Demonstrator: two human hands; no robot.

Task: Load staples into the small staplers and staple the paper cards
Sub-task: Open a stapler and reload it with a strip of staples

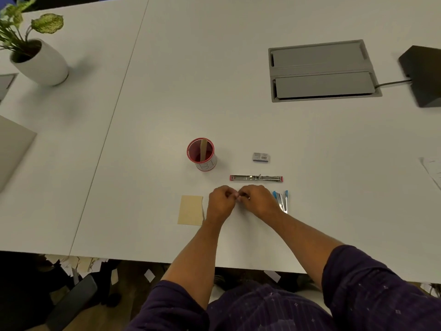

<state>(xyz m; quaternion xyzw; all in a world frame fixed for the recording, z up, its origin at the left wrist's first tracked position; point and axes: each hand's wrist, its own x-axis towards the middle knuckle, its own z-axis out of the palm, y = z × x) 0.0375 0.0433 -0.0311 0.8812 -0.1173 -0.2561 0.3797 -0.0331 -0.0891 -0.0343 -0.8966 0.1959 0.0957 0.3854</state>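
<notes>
It was an office or meeting room. The wide white worktop (214, 68) was made of panels joined at a seam, and a grey hinged cable hatch (322, 70) was set into it at the far right, with a black device (422, 75) on a cord beside it. A potted plant (35, 51) in a white pot stood far left. Desk stationery lay near the middle: a red pen cup (202, 154), a staple box (261, 157) and two small staplers (256, 178).
</notes>
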